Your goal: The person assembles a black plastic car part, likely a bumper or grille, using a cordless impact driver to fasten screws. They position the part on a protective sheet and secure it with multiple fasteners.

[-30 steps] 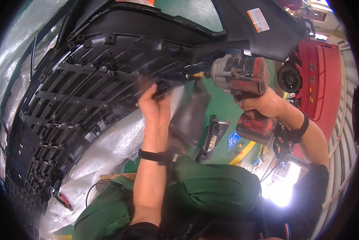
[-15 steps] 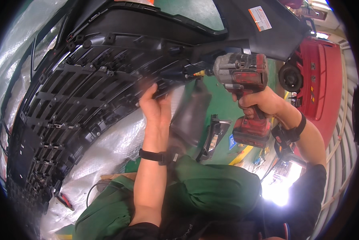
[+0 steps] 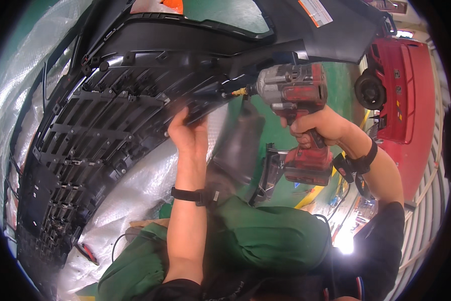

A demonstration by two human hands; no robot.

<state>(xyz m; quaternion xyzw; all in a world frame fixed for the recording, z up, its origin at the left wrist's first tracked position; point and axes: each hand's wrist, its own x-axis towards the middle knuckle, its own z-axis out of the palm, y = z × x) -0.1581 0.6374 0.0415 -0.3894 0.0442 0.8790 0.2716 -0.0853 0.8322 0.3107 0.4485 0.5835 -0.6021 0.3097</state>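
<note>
A large black car bumper with a slatted grille fills the left and far part of the view. My left hand grips its near edge, thumb up against it and the other fingers partly hidden. My right hand is wrapped round the handle of a worn red and grey cordless impact driver, held level. The driver's thin bit with a yellow section points left, its tip at a small fastener on the bumper's edge. Whether the tip touches the fastener is hard to tell.
Clear bubble wrap lies under the bumper. A black trim piece rests on the green floor beyond my green-trousered knee. At right stands a red vehicle-like body with a black wheel. A red-handled tool lies at lower left.
My right hand has brought the impact driver slightly left, its bit nearer the bumper's edge. The left hand keeps its place on the edge. The whole view has shifted a little.
</note>
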